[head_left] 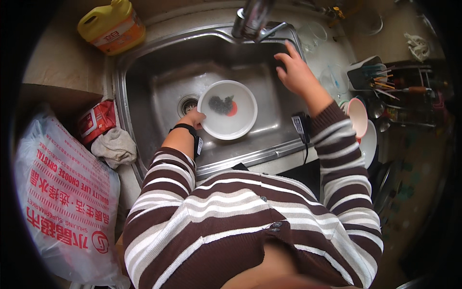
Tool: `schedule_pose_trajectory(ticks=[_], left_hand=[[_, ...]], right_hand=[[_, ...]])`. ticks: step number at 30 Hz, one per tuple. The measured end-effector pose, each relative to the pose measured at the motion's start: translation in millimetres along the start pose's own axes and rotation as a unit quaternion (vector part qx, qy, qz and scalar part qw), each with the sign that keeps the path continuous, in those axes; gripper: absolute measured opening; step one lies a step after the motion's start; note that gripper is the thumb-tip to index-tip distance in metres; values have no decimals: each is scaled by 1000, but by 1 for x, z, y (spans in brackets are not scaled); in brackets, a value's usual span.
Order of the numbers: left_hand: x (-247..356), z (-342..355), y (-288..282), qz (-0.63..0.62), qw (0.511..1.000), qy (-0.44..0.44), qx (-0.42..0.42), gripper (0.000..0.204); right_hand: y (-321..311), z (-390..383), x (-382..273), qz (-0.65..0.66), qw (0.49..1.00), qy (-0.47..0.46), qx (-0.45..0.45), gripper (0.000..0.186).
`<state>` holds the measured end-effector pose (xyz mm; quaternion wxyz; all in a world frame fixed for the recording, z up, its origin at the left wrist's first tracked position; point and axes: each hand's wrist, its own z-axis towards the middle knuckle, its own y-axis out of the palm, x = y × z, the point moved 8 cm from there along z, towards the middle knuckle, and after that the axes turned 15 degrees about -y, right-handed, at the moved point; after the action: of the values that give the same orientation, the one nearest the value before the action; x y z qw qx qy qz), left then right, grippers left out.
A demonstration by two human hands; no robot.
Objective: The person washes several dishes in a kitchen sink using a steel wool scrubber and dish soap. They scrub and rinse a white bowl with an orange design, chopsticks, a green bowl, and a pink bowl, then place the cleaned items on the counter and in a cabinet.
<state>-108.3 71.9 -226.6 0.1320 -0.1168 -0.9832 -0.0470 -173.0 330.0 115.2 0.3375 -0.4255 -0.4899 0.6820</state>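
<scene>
My left hand [194, 117] grips the left edge of a round white bowl [244, 119] held over the sink basin [163, 86]. Inside the bowl show a dark grey patch [220, 105] and a red-orange patch [232, 109]; whether these are loose things or a printed design I cannot tell. Empty and with its fingers apart, my right hand [297, 72] reaches over the sink's right rim, just below the tap lever [274, 31]. The tap [251, 20] stands at the back of the sink, slightly blurred. Left of the bowl, the drain [188, 104] is partly covered by my left hand.
A yellow jug [113, 29] stands behind the sink at the left. Nearer are a red packet [97, 120], a grey cloth [114, 147] and a large plastic bag [70, 192]. On the right counter are clear glassware [313, 36], a utensil holder [364, 72] and bowls [357, 117].
</scene>
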Motion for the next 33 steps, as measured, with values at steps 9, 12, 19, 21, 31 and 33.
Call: schedule_pose_trajectory(ticks=[9, 12, 19, 21, 31, 33], left_hand=[[-24, -6, 12, -35, 995, -63, -74, 42], [-25, -5, 15, -15, 995, -65, -80, 42], [-13, -26, 24, -61, 994, -41, -80, 43], [-10, -43, 26, -56, 994, -50, -77, 42], [38, -141, 46, -31, 994, 53, -88, 42], [39, -152, 45, -21, 995, 72, -73, 43]], right_hand=[[32, 50, 25, -190, 940, 119, -257, 27], [38, 35, 18, -178, 953, 109, -220, 29], [92, -43, -16, 24, 983, -38, -178, 36], [117, -72, -24, 77, 964, -64, -247, 41], [155, -44, -76, -103, 919, -332, -186, 40], [159, -33, -72, -139, 911, -339, -188, 38]])
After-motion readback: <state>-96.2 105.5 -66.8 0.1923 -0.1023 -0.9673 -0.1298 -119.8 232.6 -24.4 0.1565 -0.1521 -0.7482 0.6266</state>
